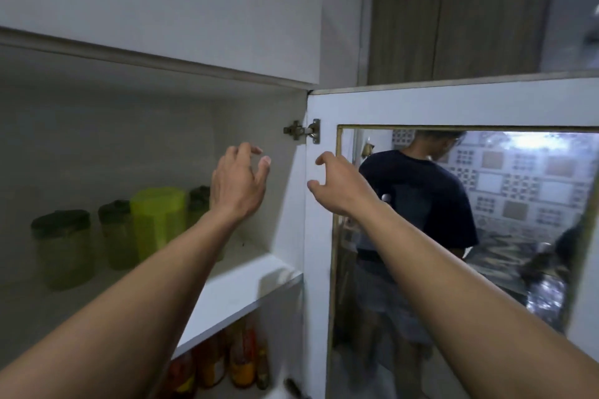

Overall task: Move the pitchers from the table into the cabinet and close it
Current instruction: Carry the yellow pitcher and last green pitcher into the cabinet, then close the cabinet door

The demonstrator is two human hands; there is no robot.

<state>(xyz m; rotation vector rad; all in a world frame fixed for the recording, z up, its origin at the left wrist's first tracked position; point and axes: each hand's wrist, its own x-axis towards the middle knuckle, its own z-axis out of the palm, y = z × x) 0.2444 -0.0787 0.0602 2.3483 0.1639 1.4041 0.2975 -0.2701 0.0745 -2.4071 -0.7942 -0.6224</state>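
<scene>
Now both your hands are raised, empty, fingers spread and curled: left hand [238, 183] inside the cabinet [285, 204], right hand [337, 185] at the open door [319, 236]. Beyond, a bright green pitcher [158, 223] stands on the shelf [233, 295] among dark-lidded jars [63, 246].

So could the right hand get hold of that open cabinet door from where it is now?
Probably yes. The right hand is empty, fingers spread, right beside the cabinet door near its hinge, with nothing between them. The left hand hovers apart, inside the shelf opening.
</scene>
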